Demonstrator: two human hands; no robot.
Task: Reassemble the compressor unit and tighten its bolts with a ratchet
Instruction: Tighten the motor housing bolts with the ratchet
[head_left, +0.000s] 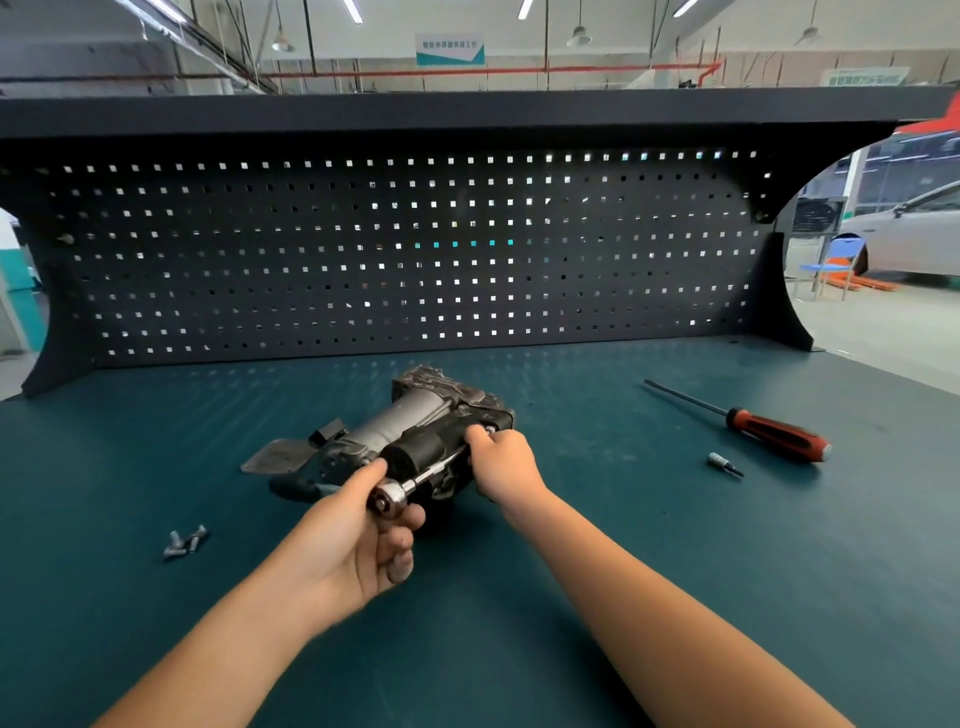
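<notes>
Lying mid-bench on teal workbench mat (623, 571): one grey-and-black metal compressor unit (415, 431), on its side. One chrome ratchet (389, 500) is gripped at head end by left hand (358, 540), fingers curled. Shaft is run to unit's right end and pinched there by right hand (501, 462). Small silver bolts (184, 541) clustered left of unit, about four, count unsure. One red-and-black-handled screwdriver (769, 431) and one small chrome bit socket (723, 462) laid at right, apart. Blue-and-white hanging sign (450, 49): text too blurred to be read.

Teal bench (571, 597): compressor (415, 415), screwdriver (769, 428), bit (723, 462), bolts (184, 541).
</notes>
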